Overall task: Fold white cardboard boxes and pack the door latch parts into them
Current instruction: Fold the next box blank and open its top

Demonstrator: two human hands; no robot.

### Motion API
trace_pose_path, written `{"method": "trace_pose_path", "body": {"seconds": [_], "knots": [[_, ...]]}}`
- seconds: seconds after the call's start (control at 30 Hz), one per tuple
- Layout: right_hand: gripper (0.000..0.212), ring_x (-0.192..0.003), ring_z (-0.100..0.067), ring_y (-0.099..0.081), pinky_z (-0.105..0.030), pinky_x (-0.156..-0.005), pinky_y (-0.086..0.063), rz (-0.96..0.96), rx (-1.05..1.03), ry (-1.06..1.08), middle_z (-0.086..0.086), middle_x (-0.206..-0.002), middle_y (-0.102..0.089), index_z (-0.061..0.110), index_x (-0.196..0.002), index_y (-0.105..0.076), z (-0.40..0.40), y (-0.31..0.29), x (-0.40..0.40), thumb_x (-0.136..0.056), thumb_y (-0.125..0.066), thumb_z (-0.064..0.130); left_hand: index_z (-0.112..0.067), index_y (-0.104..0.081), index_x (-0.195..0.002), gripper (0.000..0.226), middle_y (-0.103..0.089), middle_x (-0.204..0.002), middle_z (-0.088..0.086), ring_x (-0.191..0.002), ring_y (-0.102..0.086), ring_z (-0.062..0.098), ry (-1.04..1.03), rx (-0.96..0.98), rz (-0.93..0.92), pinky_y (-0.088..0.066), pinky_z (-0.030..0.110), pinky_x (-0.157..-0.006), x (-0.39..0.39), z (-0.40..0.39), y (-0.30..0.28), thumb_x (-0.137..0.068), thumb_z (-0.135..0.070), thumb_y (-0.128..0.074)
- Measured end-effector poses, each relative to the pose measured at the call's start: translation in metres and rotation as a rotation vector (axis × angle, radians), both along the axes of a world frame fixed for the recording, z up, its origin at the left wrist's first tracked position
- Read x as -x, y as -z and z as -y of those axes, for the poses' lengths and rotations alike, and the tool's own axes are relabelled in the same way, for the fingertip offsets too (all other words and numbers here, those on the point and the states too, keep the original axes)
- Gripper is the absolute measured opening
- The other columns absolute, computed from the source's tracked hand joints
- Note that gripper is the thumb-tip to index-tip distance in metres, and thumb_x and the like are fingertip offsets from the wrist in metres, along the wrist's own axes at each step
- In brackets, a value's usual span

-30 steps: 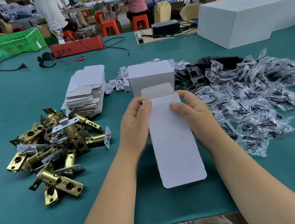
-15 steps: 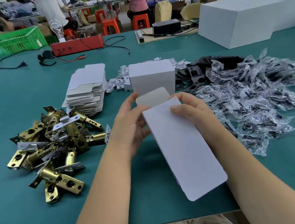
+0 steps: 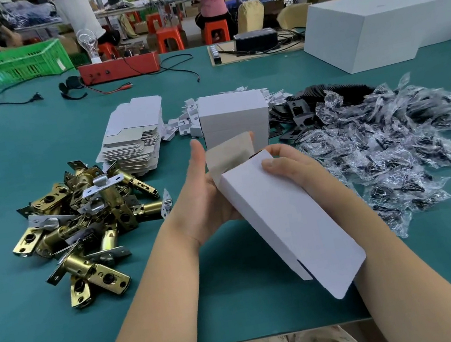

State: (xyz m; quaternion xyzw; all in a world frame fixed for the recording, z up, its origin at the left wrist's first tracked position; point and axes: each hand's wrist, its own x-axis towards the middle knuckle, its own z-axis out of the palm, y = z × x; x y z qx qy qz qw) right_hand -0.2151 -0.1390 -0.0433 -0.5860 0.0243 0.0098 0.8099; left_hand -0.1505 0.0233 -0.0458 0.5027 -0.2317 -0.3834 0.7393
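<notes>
Held above the teal counter (image 3: pixel 51 334), between both forearms reaching in from the near edge: a long white cardboard box (image 3: pixel 289 220), half formed, tilted so its far end sits high and left and its near flap points low and right. Left hand (image 3: pixel 202 201) under the far end, palm turned toward the box, thumb standing straight up beside a raised brownish end flap (image 3: pixel 229 153); remaining fingers hidden beneath the cardboard, apparently cupping it. Right hand (image 3: pixel 289 166) lying over the top far corner, fingers (image 3: pixel 269 163) curled down onto the white face, grasping the box from above. Near end open, a dark slit visible under the rounded flap.

Left of the hands, a heap of brass door latch parts (image 3: pixel 77 222) on the counter. Beyond them, a stack of flat box blanks (image 3: pixel 135 138). Straight ahead, a folded white box (image 3: pixel 235 118) standing upright. To the right, a spread of small clear bags (image 3: pixel 392 142) with dark contents.
</notes>
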Motion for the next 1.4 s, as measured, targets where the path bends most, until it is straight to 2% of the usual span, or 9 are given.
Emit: {"method": "trace_pose_path", "body": {"seconds": [0.13, 0.37, 0.53, 0.67, 0.77, 0.9, 1.0, 1.13, 1.4], "knots": [[0.042, -0.072, -0.023, -0.067, -0.034, -0.064, -0.056, -0.034, 0.028, -0.031, -0.007, -0.088, -0.073, 0.017, -0.110, -0.053, 0.001, 0.002, 0.001, -0.071, -0.068, 0.024, -0.040, -0.067, -0.119, 0.062, -0.066, -0.126, -0.006, -0.107, -0.065, 0.018, 0.076, -0.077, 0.063, -0.058, 0.034, -0.074, -0.004, -0.005, 0.001, -0.082, -0.075, -0.034], [0.041, -0.063, -0.023, -0.066, -0.029, -0.052, -0.051, -0.046, 0.197, 0.009, -0.012, -0.086, -0.072, 0.017, -0.111, -0.050, 0.001, 0.008, -0.004, -0.079, -0.074, 0.021, -0.040, -0.063, -0.126, 0.037, -0.069, -0.091, -0.003, -0.071, -0.064, 0.015, 0.142, -0.250, 0.260, -0.054, 0.030, -0.051, -0.016, -0.020, 0.005, -0.093, -0.043, -0.046], [0.044, -0.060, -0.023, -0.062, -0.028, -0.051, -0.046, -0.031, 0.286, 0.034, -0.014, -0.081, -0.068, 0.019, -0.104, -0.049, 0.003, 0.011, -0.007, -0.069, -0.073, 0.031, -0.042, -0.070, -0.113, 0.029, -0.073, -0.096, -0.003, -0.081, -0.069, 0.015, 0.071, -0.242, 0.247, -0.057, 0.032, -0.059, -0.018, -0.018, 0.010, -0.087, -0.040, -0.060], [0.022, -0.053, -0.015, -0.057, -0.023, -0.050, -0.044, -0.001, 0.192, 0.089, -0.004, -0.069, -0.065, 0.017, -0.100, -0.055, 0.003, 0.010, -0.011, -0.083, -0.069, 0.022, -0.039, -0.074, -0.106, 0.025, -0.072, -0.091, -0.002, -0.075, -0.067, 0.013, -0.057, -0.220, 0.258, -0.056, 0.029, -0.057, -0.014, -0.010, 0.008, -0.086, -0.034, -0.060], [0.027, -0.051, -0.018, -0.050, -0.022, -0.050, -0.041, -0.081, -0.111, 0.127, -0.006, -0.065, -0.054, 0.014, -0.099, -0.065, 0.006, 0.003, -0.015, -0.076, -0.063, 0.027, -0.027, -0.070, -0.114, 0.027, -0.071, -0.097, 0.001, -0.078, -0.067, 0.015, -0.222, -0.021, 0.146, -0.057, 0.032, -0.056, -0.015, -0.005, 0.004, -0.088, -0.032, -0.062], [0.020, -0.056, -0.015, -0.062, -0.021, -0.049, -0.048, 0.179, -0.096, 0.228, 0.001, -0.072, -0.069, 0.013, -0.101, -0.060, 0.008, 0.008, -0.013, -0.088, -0.045, 0.009, -0.031, -0.062, -0.120, 0.031, -0.071, -0.109, -0.003, -0.095, -0.070, 0.020, -0.426, 0.233, 0.063, -0.059, 0.036, -0.065, -0.021, -0.008, 0.001, -0.090, -0.027, -0.053], [0.029, -0.083, -0.016, -0.065, -0.028, -0.067, -0.054, 0.267, -0.165, 0.187, 0.005, -0.093, -0.070, 0.019, -0.109, -0.056, 0.005, 0.009, -0.015, -0.080, -0.052, 0.024, -0.036, -0.057, -0.128, 0.037, -0.067, -0.121, -0.002, -0.106, -0.067, 0.023, -0.527, 0.265, 0.048, -0.058, 0.037, -0.069, -0.021, -0.008, 0.001, -0.093, -0.026, -0.055], [0.043, -0.091, -0.014, -0.066, -0.032, -0.077, -0.054, 0.256, -0.265, 0.171, 0.008, -0.093, -0.072, 0.023, -0.106, -0.059, 0.005, 0.009, -0.015, -0.080, -0.046, 0.055, -0.036, -0.061, -0.123, 0.032, -0.067, -0.121, -0.002, -0.112, -0.063, 0.025, -0.644, 0.253, 0.060, -0.058, 0.038, -0.072, -0.021, -0.005, 0.000, -0.095, -0.022, -0.056], [0.015, -0.069, -0.013, -0.070, -0.026, -0.053, -0.056, 0.147, -0.161, 0.389, 0.003, -0.080, -0.074, 0.015, -0.083, -0.071, 0.007, 0.016, -0.018, -0.070, -0.070, 0.022, -0.039, -0.076, -0.090, 0.019, -0.073, -0.088, -0.010, -0.076, -0.067, 0.012, -0.723, 0.072, 0.078, -0.054, 0.028, -0.052, -0.021, -0.004, 0.003, -0.091, -0.027, -0.061]]}}
